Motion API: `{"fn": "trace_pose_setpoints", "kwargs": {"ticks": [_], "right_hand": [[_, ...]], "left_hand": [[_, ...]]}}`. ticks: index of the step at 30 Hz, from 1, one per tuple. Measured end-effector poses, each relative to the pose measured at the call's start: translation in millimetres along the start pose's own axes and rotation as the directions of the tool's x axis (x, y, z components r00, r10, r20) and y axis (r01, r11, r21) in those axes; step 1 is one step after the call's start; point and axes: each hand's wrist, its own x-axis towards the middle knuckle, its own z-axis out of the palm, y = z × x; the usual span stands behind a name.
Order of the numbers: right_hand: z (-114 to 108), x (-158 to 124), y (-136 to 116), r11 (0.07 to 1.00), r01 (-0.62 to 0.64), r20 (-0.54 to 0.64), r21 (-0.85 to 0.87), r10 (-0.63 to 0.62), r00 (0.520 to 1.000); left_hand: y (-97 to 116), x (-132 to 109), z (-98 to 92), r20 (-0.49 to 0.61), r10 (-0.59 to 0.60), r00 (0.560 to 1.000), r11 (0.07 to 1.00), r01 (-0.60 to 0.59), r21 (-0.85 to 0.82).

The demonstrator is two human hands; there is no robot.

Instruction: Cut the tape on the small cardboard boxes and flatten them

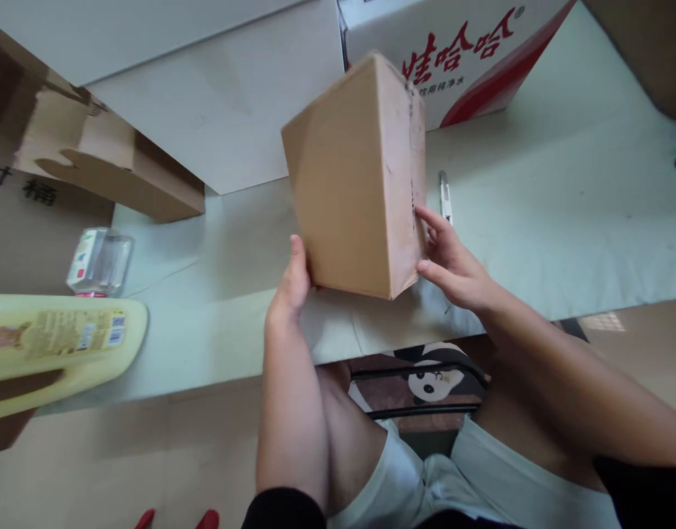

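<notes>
Head view: table (563,242) carries a white carton with red lettering (492,92); nearer the person, a cardboard box (341,191) is held tilted between both hands.
Box: plain brown, closed on visible sides, dark marks along the seam of its right side; long axis runs roughly away from the body; base contact with table cannot be told. Left hand (288,286) grips its near-left edge, fingers hidden; right hand (453,264) presses thumb and fingertip to the right side. Utility knife (444,195) lies just beyond the right hand, the nearer one.
</notes>
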Motion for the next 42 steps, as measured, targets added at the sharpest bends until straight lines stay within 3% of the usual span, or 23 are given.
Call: {"fn": "trace_pose_setpoints", "kwargs": {"ticks": [1,2,3,5,6,7,8,9,11,12,13,15,17,18,21,23,26,28,30,32,35,38,42], "right_hand": [[0.0,-0.5,-3.0,1.000,0.005,-0.030,-0.006,-0.005,1.000],[-0.1,-1.0,-5.7,1.000,0.012,-0.070,-0.012,-0.013,0.997],[-0.3,-1.4,-7.7,1.000,0.021,-0.116,-0.016,-0.023,0.993],[-1.4,-1.9,-8.3,0.999,0.044,-0.217,-0.009,-0.045,0.975],[-2.2,-1.9,-7.0,0.999,0.051,-0.258,-0.005,-0.051,0.965],[-3.2,-1.7,-5.1,0.999,0.053,-0.286,-0.003,-0.052,0.957],[-4.1,-1.3,-3.1,0.999,0.050,-0.299,-0.001,-0.048,0.953],[-4.8,-0.8,-1.5,0.999,0.048,-0.302,0.005,-0.044,0.952],[-5.2,0.4,-1.2,0.998,0.049,-0.278,0.035,-0.037,0.960],[-4.7,0.9,-2.9,0.997,0.054,-0.243,0.061,-0.038,0.969],[-3.6,1.3,-5.7,0.994,0.060,-0.190,0.089,-0.042,0.981],[0.2,1.4,-13.3,0.990,0.059,-0.042,0.124,-0.054,0.998],[5.2,0.8,-20.2,0.991,0.044,0.077,0.129,-0.054,0.996],[7.6,0.4,-22.5,0.991,0.037,0.104,0.128,-0.051,0.993],[10.4,0.1,-22.9,0.991,0.026,0.088,0.133,-0.038,0.995],[6.7,1.5,-18.9,0.997,0.010,-0.012,0.079,-0.009,1.000],[-5.1,5.9,-10.2,0.953,-0.096,-0.272,-0.288,0.014,0.962],[-13.5,8.4,-4.6,0.782,-0.236,-0.366,-0.577,0.011,0.931],[-20.2,9.3,-0.6,0.584,-0.340,-0.365,-0.737,0.079,0.928],[-25.0,8.6,0.9,0.446,-0.382,-0.334,-0.809,0.186,0.924],[-30.5,6.8,-1.7,0.345,-0.407,-0.317,-0.846,0.290,0.903],[-35.3,6.3,-8.0,0.364,-0.453,-0.343,-0.814,0.329,0.880],[-38.6,3.5,-19.3,0.611,-0.516,-0.376,-0.600,0.354,0.856]], "left_hand": [[3.1,-4.2,-0.7,0.109,-0.126,0.986,0.992,0.125,0.024],[6.8,-8.3,-1.6,0.228,-0.255,0.940,0.967,0.246,0.068],[10.6,-11.9,-2.4,0.341,-0.365,0.867,0.931,0.342,0.128],[16.6,-16.4,-3.8,0.496,-0.486,0.719,0.874,0.409,0.264],[17.9,-16.7,-4.4,0.529,-0.517,0.673,0.856,0.398,0.330],[17.7,-15.6,-4.9,0.525,-0.526,0.669,0.848,0.371,0.378],[16.0,-13.1,-5.4,0.484,-0.507,0.713,0.853,0.334,0.402],[13.2,-9.4,-6.1,0.403,-0.453,0.796,0.867,0.288,0.405],[6.1,-0.2,-8.3,0.135,-0.219,0.966,0.924,0.160,0.348],[2.9,4.3,-9.7,-0.022,-0.064,0.998,0.952,0.067,0.297],[0.7,8.1,-11.4,-0.164,0.090,0.982,0.970,-0.049,0.237],[-0.2,12.4,-14.4,-0.356,0.334,0.873,0.943,-0.305,0.135],[2.6,11.8,-16.1,-0.406,0.477,0.779,0.868,-0.492,0.075],[4.7,10.3,-16.2,-0.396,0.515,0.760,0.841,-0.536,0.065],[10.1,5.2,-14.3,-0.346,0.525,0.778,0.843,-0.530,0.087],[11.8,3.7,-12.8,-0.354,0.489,0.797,0.869,-0.481,0.115],[11.6,5.0,-12.2,-0.377,0.461,0.803,0.885,-0.445,0.134],[10.1,7.5,-13.0,-0.375,0.467,0.801,0.882,-0.451,0.135],[8.2,9.9,-14.3,-0.367,0.478,0.798,0.876,-0.466,0.128],[6.2,11.5,-15.6,-0.364,0.484,0.796,0.871,-0.478,0.112],[4.6,11.1,-17.0,-0.370,0.469,0.802,0.873,-0.485,0.056],[5.3,8.2,-17.1,-0.385,0.445,0.809,0.877,-0.480,0.007],[7.4,5.7,-15.4,-0.398,0.421,0.815,0.878,-0.477,-0.047]]}}
